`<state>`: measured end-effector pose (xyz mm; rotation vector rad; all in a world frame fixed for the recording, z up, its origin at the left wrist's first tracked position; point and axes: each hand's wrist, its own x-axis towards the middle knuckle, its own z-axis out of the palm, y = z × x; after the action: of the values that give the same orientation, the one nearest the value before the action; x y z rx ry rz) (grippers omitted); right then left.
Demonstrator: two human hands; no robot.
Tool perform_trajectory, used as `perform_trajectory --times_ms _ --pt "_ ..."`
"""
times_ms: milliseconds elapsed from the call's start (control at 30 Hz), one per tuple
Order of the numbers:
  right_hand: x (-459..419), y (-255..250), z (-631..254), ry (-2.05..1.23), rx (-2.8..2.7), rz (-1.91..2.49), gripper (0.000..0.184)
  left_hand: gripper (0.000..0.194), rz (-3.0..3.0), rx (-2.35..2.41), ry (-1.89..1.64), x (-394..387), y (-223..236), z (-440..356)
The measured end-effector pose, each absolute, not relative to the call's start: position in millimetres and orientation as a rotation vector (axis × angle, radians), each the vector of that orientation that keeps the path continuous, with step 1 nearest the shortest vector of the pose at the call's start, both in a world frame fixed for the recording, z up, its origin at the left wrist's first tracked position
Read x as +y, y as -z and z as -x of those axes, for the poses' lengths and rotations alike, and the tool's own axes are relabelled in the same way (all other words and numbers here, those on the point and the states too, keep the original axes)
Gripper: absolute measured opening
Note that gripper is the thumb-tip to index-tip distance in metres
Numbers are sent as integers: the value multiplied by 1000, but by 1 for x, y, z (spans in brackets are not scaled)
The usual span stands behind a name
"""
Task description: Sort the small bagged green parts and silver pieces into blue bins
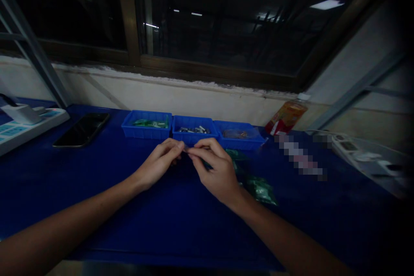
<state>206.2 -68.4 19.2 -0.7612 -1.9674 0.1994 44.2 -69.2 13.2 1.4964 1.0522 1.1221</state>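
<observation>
My left hand point(163, 157) and my right hand point(216, 167) meet fingertip to fingertip above the blue table. Both are closed in a pinch around one small greyish piece point(186, 149), too small and dim to name. Just behind my fingers is the middle blue bin point(195, 136), holding small metallic parts point(196, 130). To its left a blue bin point(146, 132) contains green plastic packets point(150, 123). The right blue bin point(241, 143) has a clear bag with small brownish parts point(239, 134). Green plastic packets point(262, 190) lie beside and partly behind my right hand.
A phone point(81, 130) and a white power strip point(35, 126) lie on the table point(129, 220) at left. At right stand a bottle of orange drink point(287, 116) and another white power strip point(351, 151) with cables. A wall and window point(213, 69) border the back.
</observation>
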Motion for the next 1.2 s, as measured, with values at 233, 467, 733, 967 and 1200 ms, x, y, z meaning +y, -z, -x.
perform_trajectory --times_ms 233,467,733,967,1200 --pt "-66 -16 -208 -142 -1952 923 24 15 -1397 938 -1133 -65 -15 -44" --pt "-65 -25 -207 -1077 -1662 1015 34 12 -2356 1204 -1304 -66 -18 -32" --pt "-68 -18 -208 -739 -1783 1029 17 17 -2386 1242 -1151 -68 -19 -36" --pt "-74 -16 -216 -385 -2084 872 35 39 -1575 1116 -1034 -65 -19 -43" --pt "-78 -23 -214 -658 -2010 847 30 19 -1780 1131 -1139 -65 -17 -35"
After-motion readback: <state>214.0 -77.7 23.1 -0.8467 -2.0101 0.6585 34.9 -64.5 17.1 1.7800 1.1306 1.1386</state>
